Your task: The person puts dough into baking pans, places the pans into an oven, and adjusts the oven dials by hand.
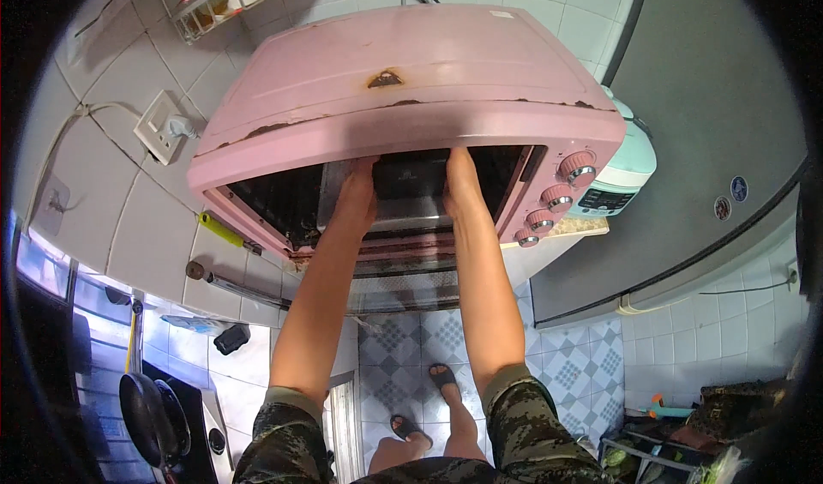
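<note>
Both of my arms reach through the front opening of a pink countertop oven with rusty, chipped paint. My left hand is at the left of a dark rectangular object that bears faint writing. On its other side is my right hand. The fingers of both hands are hidden inside, so their grip does not show. A grey metal tray or pan surface shows beside and below the dark object. The oven's glass door hangs lowered beneath my forearms.
Control knobs line the oven's right side, near a mint-green appliance and a grey refrigerator. A green-handled tool lies at the oven's left. A frying pan is at lower left, a rack with vegetables at lower right.
</note>
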Available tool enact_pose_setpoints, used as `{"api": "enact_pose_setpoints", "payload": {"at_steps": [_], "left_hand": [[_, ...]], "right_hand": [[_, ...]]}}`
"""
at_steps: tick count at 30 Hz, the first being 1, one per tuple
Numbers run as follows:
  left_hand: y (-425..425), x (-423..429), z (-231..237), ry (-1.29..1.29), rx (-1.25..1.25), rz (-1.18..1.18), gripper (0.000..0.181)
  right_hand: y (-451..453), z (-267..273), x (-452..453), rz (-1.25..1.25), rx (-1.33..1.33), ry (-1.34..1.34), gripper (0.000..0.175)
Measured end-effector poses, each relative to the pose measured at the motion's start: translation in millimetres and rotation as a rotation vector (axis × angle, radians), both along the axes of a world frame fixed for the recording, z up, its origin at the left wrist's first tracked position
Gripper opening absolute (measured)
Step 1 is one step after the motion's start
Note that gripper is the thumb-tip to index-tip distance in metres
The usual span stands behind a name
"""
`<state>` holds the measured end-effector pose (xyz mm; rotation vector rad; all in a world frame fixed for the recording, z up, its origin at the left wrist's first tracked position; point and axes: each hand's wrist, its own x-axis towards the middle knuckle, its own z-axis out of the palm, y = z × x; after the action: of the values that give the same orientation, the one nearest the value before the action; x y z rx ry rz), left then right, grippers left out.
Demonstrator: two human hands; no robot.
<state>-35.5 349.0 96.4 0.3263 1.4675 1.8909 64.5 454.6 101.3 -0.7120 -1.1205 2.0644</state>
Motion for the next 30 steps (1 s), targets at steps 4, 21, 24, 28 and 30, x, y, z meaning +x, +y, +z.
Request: {"api": "enact_pose_setpoints", "payload": {"at_steps": [4,21,24,28,30], "left_hand": [[18,-15,-20,-0.003,0.063,0.09,0.04],[69,-42,-22,0.326,-0.12,-0.047,0.027],[82,-22,-14,0.062,0.068,0.155,0.031],[66,-34,-26,0.198,0.308,-0.121,0.044],[20,-9,-50,0.51,0.225,0.058,0.045]], "right_hand": [[-17,-2,-2,-0.188,0.079,0.07,0.059],[-5,-25,-49,-0.847,0.645,-0.225,0.032],[7,-26,-34,-0.672,1.222,-0.776,0.037],[-25,-28,-35,-0.721,0.779,-0.247,0.047],[-95,-53,-5,-0.384,0.317,0.1,0.05]]}}
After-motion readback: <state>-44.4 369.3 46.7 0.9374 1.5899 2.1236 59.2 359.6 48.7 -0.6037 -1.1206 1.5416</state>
